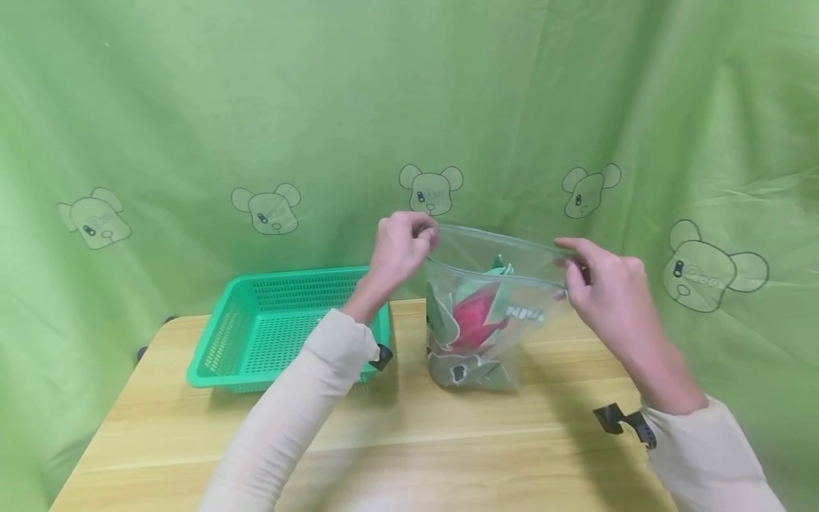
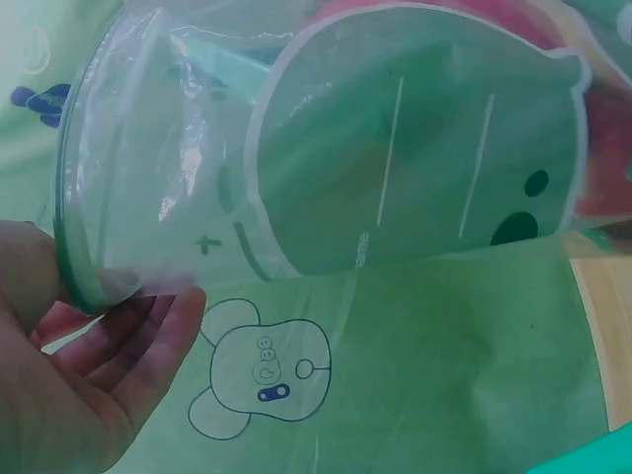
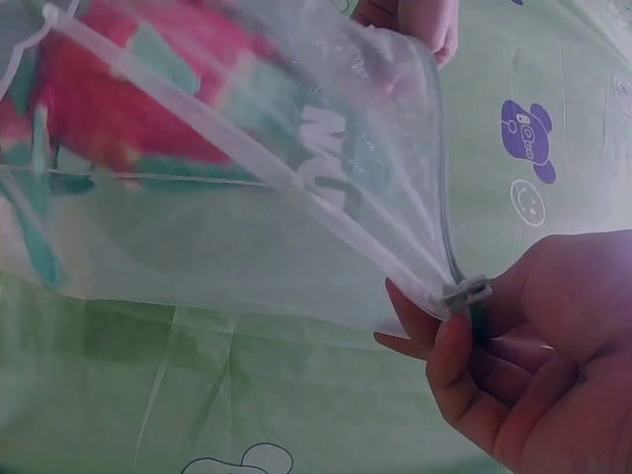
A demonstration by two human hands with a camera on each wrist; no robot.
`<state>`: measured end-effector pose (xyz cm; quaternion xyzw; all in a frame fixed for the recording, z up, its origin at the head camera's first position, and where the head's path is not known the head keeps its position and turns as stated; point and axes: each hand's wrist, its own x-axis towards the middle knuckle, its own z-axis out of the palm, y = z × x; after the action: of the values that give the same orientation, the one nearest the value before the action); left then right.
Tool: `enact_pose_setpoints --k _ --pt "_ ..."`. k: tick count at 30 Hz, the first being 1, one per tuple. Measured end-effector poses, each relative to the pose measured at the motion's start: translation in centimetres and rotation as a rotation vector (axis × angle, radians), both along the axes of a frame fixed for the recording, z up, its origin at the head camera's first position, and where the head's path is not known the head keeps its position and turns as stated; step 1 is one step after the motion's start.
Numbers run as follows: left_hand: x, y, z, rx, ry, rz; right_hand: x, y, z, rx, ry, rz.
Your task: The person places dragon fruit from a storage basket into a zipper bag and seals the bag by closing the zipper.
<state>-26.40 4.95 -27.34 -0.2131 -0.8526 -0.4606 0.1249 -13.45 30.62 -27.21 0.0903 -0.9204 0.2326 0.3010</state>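
Observation:
A clear zip bag (image 1: 531,341) with printed green shapes stands on the table, its mouth spread apart at the top. Something red with green parts (image 1: 473,316) shows through the plastic; its kind cannot be told. My left hand (image 1: 402,245) grips the left corner of the mouth, and in the left wrist view its fingers (image 2: 163,346) bend around the rim. At the opposite corner, my right hand (image 1: 608,291) pinches the edge between thumb and fingers. The small grey zip slider (image 3: 467,293) sits right at those fingertips in the right wrist view.
Left of the bag, a green plastic basket (image 1: 220,313) with slotted walls stands on the wooden table (image 1: 448,455). Behind the table hangs a green curtain (image 1: 345,92) printed with bear faces. Dark wrist mounts (image 1: 623,423) stick out from the sleeves.

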Motion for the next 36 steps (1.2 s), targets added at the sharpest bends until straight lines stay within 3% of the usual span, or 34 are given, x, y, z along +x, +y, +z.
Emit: enact_pose_setpoints --k 9,15,24,30,36 --pt "-0.2 0.0 0.4 0.081 0.026 0.06 -1.1 -0.2 1.1 0.012 -0.001 -0.016" --pt "-0.8 0.3 0.7 0.111 0.045 0.068 -2.1 -0.1 1.6 -0.006 -0.033 -0.036" --pt "-3.1 0.4 0.6 0.067 0.075 0.154 -6.1 -0.1 1.7 -0.076 -0.049 -0.024" --pt "-4.5 -0.2 0.6 0.0 0.139 0.237 -9.4 -1.0 1.2 -0.112 -0.02 -0.024" --pt "-5.2 -0.5 0.0 0.022 0.107 0.241 -11.6 -1.7 0.6 -0.139 -0.025 -0.017"
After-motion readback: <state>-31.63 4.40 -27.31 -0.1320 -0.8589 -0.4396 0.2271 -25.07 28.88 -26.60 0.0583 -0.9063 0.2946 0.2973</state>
